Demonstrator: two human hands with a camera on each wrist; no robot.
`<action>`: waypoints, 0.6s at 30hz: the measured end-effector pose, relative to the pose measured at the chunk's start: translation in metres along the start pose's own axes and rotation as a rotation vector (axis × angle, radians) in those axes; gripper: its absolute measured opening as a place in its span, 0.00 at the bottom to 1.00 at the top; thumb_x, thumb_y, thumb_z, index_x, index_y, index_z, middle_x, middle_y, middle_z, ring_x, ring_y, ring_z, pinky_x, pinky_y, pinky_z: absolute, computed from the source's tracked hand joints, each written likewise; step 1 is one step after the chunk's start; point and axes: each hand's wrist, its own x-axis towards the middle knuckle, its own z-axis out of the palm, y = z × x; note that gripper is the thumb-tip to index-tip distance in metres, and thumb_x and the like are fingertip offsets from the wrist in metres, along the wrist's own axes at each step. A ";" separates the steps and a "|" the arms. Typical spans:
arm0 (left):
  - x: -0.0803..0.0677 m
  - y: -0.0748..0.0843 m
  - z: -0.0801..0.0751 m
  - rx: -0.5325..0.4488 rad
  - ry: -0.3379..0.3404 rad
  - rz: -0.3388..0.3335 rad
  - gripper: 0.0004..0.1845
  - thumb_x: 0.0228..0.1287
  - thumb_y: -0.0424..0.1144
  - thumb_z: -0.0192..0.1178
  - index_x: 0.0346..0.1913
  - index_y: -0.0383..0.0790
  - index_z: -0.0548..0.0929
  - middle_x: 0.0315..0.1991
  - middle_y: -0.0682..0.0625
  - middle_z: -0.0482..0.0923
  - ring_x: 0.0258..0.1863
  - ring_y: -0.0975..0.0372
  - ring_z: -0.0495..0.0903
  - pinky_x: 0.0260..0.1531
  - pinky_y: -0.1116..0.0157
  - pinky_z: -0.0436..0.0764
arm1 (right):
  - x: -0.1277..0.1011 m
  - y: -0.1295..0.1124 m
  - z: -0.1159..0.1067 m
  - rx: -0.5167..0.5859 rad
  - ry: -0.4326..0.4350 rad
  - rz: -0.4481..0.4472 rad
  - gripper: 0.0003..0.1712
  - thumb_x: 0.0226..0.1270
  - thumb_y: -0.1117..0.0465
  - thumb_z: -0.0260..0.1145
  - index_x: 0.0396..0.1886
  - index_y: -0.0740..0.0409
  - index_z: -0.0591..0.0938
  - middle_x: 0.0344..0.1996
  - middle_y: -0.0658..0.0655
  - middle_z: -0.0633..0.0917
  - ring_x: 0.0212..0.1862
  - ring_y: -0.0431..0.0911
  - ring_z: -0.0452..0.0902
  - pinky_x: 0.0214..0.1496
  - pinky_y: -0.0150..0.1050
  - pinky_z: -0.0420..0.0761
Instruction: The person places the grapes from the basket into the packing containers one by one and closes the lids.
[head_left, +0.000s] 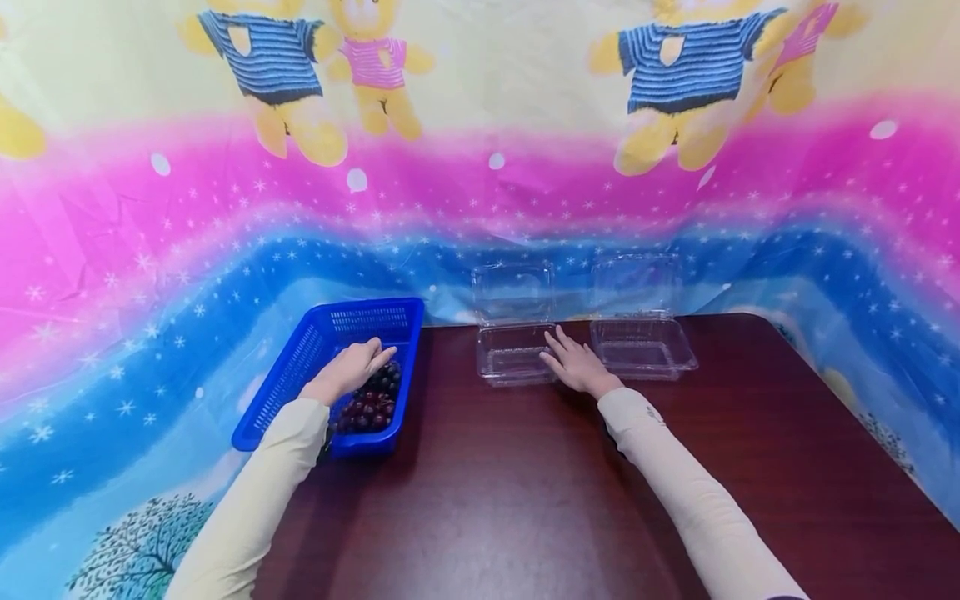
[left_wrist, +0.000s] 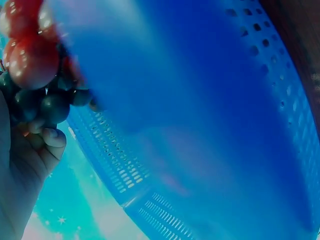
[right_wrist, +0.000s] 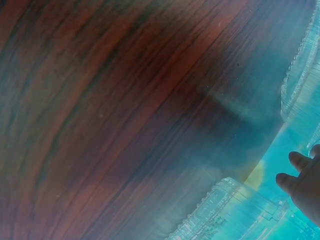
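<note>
My left hand (head_left: 348, 371) reaches into a blue plastic basket (head_left: 300, 354) on the left of the table. Its curled fingertips pinch at dark grapes (left_wrist: 54, 107) in the left wrist view, with red grapes (left_wrist: 34, 62) just beyond them. From the head view, the red and dark grapes (head_left: 367, 410) lie along the basket's right side, partly hidden by this hand. My right hand (head_left: 577, 364), fingers spread, is at the right edge of a clear plastic clamshell box (head_left: 510, 358) whose lid stands raised. It holds nothing.
A second clear clamshell box (head_left: 645, 348), also with its lid up, stands right of the first at the table's back edge. The dark brown table (head_left: 487, 483) extends in front. A printed cloth (head_left: 495, 192) hangs behind and around it.
</note>
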 end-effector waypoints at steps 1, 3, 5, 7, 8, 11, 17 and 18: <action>0.000 0.000 -0.001 -0.004 0.000 -0.003 0.24 0.72 0.57 0.37 0.30 0.40 0.66 0.20 0.50 0.63 0.18 0.60 0.63 0.23 0.65 0.65 | 0.000 0.000 0.000 0.001 0.000 0.000 0.36 0.74 0.40 0.35 0.74 0.52 0.46 0.73 0.62 0.43 0.71 0.61 0.47 0.69 0.61 0.46; 0.001 0.001 -0.004 -0.002 0.004 -0.003 0.23 0.72 0.57 0.37 0.30 0.40 0.66 0.20 0.49 0.63 0.17 0.60 0.63 0.22 0.65 0.65 | 0.000 0.000 0.000 0.002 0.001 -0.001 0.36 0.74 0.40 0.35 0.74 0.53 0.46 0.73 0.62 0.43 0.71 0.61 0.47 0.69 0.61 0.46; 0.002 0.002 -0.007 0.002 0.007 -0.002 0.23 0.72 0.56 0.38 0.30 0.40 0.66 0.21 0.49 0.63 0.17 0.60 0.63 0.23 0.64 0.65 | 0.001 0.001 0.000 -0.001 0.007 -0.004 0.37 0.74 0.40 0.35 0.74 0.53 0.46 0.73 0.63 0.43 0.71 0.62 0.47 0.69 0.62 0.46; 0.002 0.003 -0.009 -0.003 0.010 -0.008 0.23 0.72 0.57 0.37 0.30 0.40 0.65 0.21 0.49 0.64 0.18 0.59 0.63 0.23 0.64 0.66 | 0.001 0.001 0.000 -0.005 0.014 -0.005 0.37 0.74 0.40 0.35 0.74 0.54 0.46 0.73 0.63 0.43 0.71 0.62 0.47 0.68 0.62 0.47; 0.002 0.004 -0.010 -0.001 0.012 -0.007 0.24 0.71 0.58 0.36 0.30 0.40 0.65 0.21 0.49 0.64 0.18 0.59 0.64 0.24 0.64 0.66 | 0.001 0.001 0.000 -0.008 0.015 -0.006 0.37 0.74 0.40 0.35 0.74 0.54 0.46 0.73 0.63 0.44 0.71 0.62 0.47 0.68 0.62 0.47; 0.003 0.004 -0.013 0.002 0.019 -0.007 0.27 0.70 0.62 0.33 0.30 0.41 0.65 0.22 0.49 0.64 0.18 0.59 0.63 0.25 0.64 0.66 | 0.001 0.000 0.000 -0.006 0.015 -0.003 0.36 0.74 0.40 0.35 0.74 0.53 0.47 0.73 0.63 0.44 0.71 0.61 0.48 0.69 0.61 0.47; 0.002 0.005 -0.020 -0.017 0.050 -0.017 0.26 0.70 0.61 0.35 0.29 0.40 0.64 0.21 0.49 0.63 0.18 0.59 0.62 0.25 0.63 0.65 | 0.000 0.000 0.000 0.004 -0.001 0.004 0.37 0.73 0.39 0.34 0.74 0.52 0.46 0.73 0.62 0.43 0.71 0.61 0.47 0.69 0.61 0.46; 0.001 0.005 -0.021 -0.022 0.056 -0.019 0.25 0.70 0.60 0.36 0.29 0.40 0.64 0.21 0.49 0.63 0.18 0.59 0.62 0.25 0.63 0.65 | 0.000 0.001 0.000 0.003 -0.004 0.006 0.37 0.73 0.39 0.34 0.74 0.52 0.45 0.73 0.62 0.42 0.71 0.61 0.46 0.69 0.61 0.45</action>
